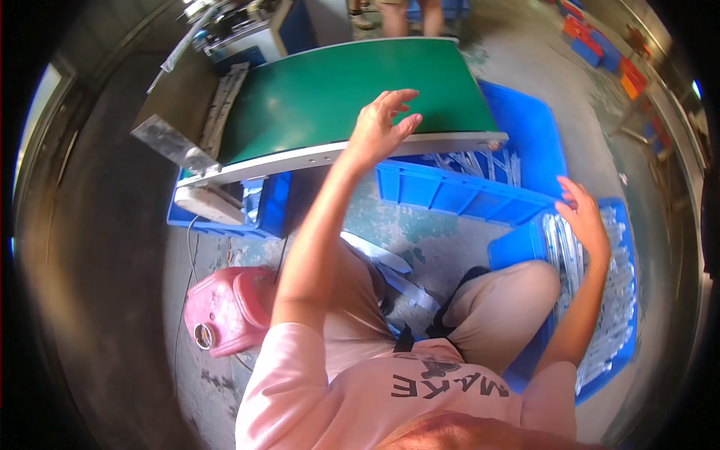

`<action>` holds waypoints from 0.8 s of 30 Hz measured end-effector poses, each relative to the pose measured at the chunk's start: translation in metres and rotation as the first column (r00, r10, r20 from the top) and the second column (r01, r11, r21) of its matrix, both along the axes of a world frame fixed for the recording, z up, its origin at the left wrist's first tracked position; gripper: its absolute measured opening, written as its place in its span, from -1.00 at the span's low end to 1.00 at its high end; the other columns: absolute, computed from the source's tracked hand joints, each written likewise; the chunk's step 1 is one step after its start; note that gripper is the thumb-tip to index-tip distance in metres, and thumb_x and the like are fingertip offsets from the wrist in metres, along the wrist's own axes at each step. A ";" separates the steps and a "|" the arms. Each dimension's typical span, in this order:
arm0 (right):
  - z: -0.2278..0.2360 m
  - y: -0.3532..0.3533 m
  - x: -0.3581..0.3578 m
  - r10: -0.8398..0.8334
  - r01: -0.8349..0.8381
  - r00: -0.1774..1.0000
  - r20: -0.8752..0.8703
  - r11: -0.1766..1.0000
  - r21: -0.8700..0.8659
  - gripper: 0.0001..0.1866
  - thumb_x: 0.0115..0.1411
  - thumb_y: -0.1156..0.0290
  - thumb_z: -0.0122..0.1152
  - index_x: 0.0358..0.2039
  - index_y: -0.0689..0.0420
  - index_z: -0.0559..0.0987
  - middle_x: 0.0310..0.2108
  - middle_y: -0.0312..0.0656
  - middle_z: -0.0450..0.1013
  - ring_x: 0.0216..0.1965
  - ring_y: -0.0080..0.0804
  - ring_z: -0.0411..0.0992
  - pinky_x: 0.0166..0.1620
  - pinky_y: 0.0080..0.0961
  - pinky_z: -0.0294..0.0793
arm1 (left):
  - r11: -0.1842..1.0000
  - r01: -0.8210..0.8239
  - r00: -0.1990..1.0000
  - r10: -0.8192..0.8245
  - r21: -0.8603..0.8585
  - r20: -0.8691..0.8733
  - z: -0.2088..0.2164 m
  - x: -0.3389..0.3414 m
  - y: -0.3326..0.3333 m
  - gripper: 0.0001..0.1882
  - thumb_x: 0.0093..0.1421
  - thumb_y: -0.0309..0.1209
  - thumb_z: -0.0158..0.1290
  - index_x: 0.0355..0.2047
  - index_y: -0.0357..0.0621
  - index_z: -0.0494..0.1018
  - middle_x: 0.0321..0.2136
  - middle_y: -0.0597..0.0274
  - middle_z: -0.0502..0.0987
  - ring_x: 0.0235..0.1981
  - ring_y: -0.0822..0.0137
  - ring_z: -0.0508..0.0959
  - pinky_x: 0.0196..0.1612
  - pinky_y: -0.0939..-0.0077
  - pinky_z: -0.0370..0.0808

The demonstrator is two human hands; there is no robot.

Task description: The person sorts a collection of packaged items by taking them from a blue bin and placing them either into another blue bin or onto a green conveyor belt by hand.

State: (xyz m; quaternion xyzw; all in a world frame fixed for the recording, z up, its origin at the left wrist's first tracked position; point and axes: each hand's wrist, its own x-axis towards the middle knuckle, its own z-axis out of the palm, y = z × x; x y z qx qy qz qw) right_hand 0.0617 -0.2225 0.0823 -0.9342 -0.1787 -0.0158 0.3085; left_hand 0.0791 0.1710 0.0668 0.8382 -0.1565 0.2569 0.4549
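Observation:
My left hand [381,129] hovers over the near edge of the green conveyor belt [322,94], its fingers curved and thumb apart, holding nothing. Off to the right, my right hand [583,219] is above the inner side of a blue crate [628,277], fingers apart and nothing visible in them. That crate is filled with long, clear-wrapped pieces [604,322] lying in rows. Between the belt's end and the crate stands a large blue bin [457,193] with several thin, pale strips [491,166] inside.
A pink plastic stool [225,311] with a ring-shaped roll [204,336] on it stands at my left. Another blue crate [274,210] sits under the belt. Pale strips [386,259] lie on the floor by my legs. Another person's legs [412,16] show beyond the belt.

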 end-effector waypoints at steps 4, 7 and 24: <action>0.007 0.089 0.062 0.175 -0.181 0.981 0.084 0.982 0.063 -0.54 0.03 0.49 0.14 0.00 0.15 0.38 -0.12 -0.10 0.37 -0.17 -0.27 0.38 -0.10 -0.42 0.36 | 0.917 -0.391 0.913 0.398 -0.082 0.095 -0.032 0.003 0.007 -0.77 0.02 -0.47 0.08 -0.25 -0.20 0.45 -0.35 0.05 0.49 -0.31 0.18 0.54 -0.30 0.39 0.46; -0.008 0.124 0.086 0.173 -0.199 0.956 0.235 0.976 0.091 -0.56 0.04 0.47 0.14 -0.01 0.16 0.39 -0.10 -0.08 0.36 -0.13 -0.21 0.37 -0.07 -0.40 0.35 | 0.908 -0.419 0.906 0.418 -0.004 0.067 -0.037 0.000 0.009 -0.78 0.03 -0.48 0.06 -0.26 -0.20 0.46 -0.37 0.05 0.49 -0.34 0.16 0.54 -0.31 0.42 0.46; -0.045 0.133 0.096 0.094 -0.069 0.848 0.521 0.995 -0.066 -0.69 0.09 0.33 0.14 -0.17 0.20 0.50 -0.10 -0.08 0.38 -0.03 -0.17 0.30 0.04 -0.33 0.23 | 0.860 -0.507 0.849 0.511 -0.062 0.133 -0.019 -0.027 0.035 -0.84 0.03 -0.57 0.02 -0.33 -0.22 0.49 -0.34 0.08 0.51 -0.38 0.21 0.54 -0.33 0.48 0.44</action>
